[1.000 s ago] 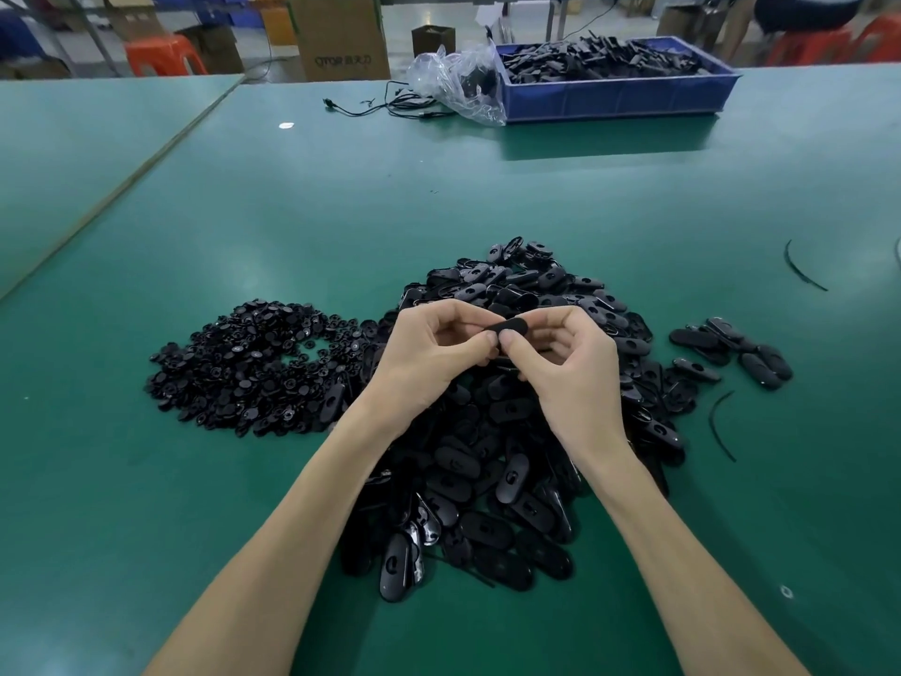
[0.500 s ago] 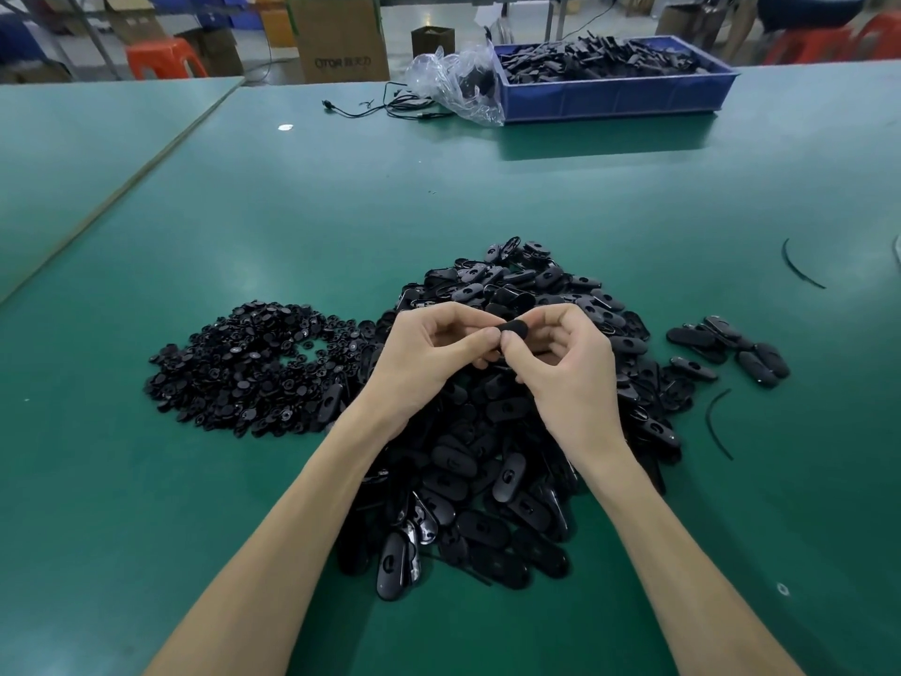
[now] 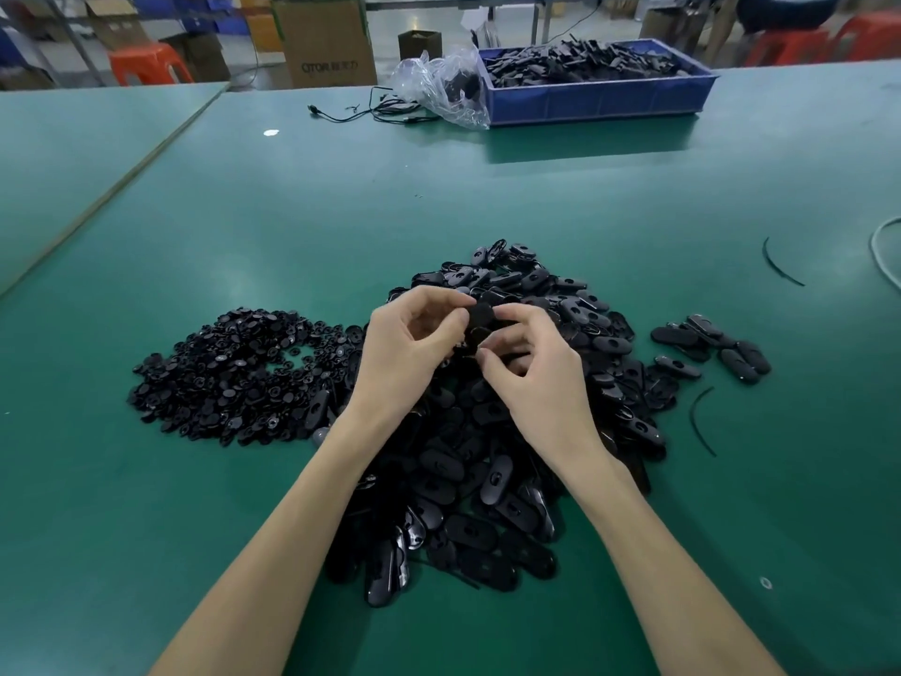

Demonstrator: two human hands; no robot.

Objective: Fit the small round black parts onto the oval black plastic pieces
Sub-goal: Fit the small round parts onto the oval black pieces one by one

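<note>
A big heap of oval black plastic pieces [image 3: 512, 431] lies on the green table in front of me. To its left spreads a flat pile of small round black parts [image 3: 234, 378]. Above the heap, my left hand [image 3: 409, 353] and my right hand [image 3: 531, 368] meet, and both pinch one black piece [image 3: 480, 317] between fingertips. A small round part shows on top of it; the oval body underneath is mostly hidden by my fingers. A small group of oval pieces [image 3: 712, 344] lies apart at the right.
A blue crate [image 3: 595, 97] full of black parts stands at the table's far edge, with a clear plastic bag [image 3: 439, 85] and a black cable [image 3: 361, 109] beside it. Thin black strips [image 3: 699, 422] and a pale cord [image 3: 882, 251] lie at the right. Boxes and orange stools stand beyond the table.
Both hands stay together over the heap. The held piece has turned between the fingertips, so a round face now shows, and my right fingers have shifted lower round it.
</note>
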